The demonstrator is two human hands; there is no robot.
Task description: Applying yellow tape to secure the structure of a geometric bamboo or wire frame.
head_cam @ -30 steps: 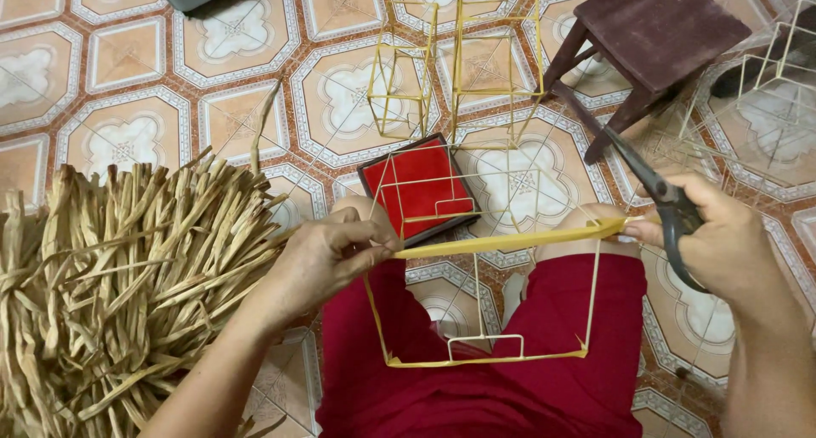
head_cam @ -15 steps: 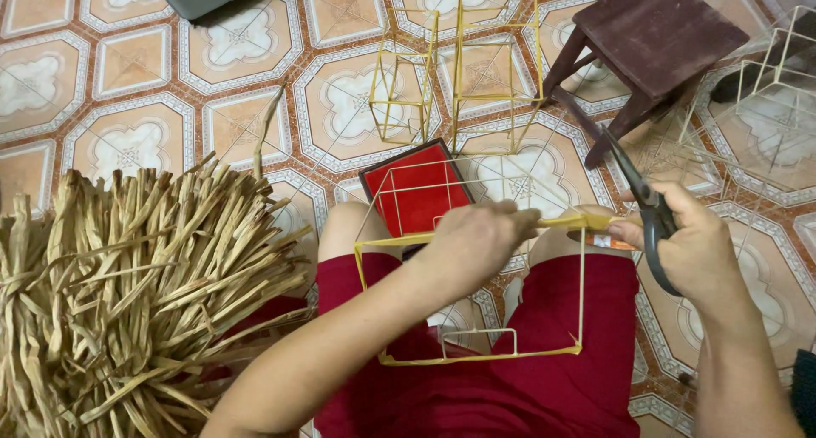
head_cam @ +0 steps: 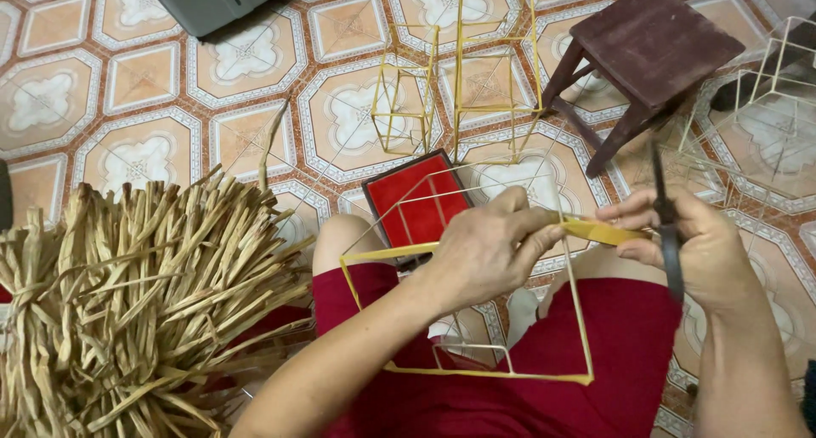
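Yellow strip (head_cam: 595, 230) pinched between both hands, left hand (head_cam: 489, 251), right hand (head_cam: 697, 247) also gripping scissors (head_cam: 667, 225)

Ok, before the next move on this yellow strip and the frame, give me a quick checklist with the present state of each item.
1. Left hand pinches the yellow strip at the frame's top edge: ok.
2. Right hand has its fingers on the strip's other end: ok.
3. Scissors are secured in the right hand, blades pointing away from the body: ok; whether the blades are shut: cannot tell.
4. Yellow wire frame rests steady on the lap: ok.
5. Red tray is clear of the hands, behind the frame: ok.
6. Pile of dried strips lies close at the left side: ok.
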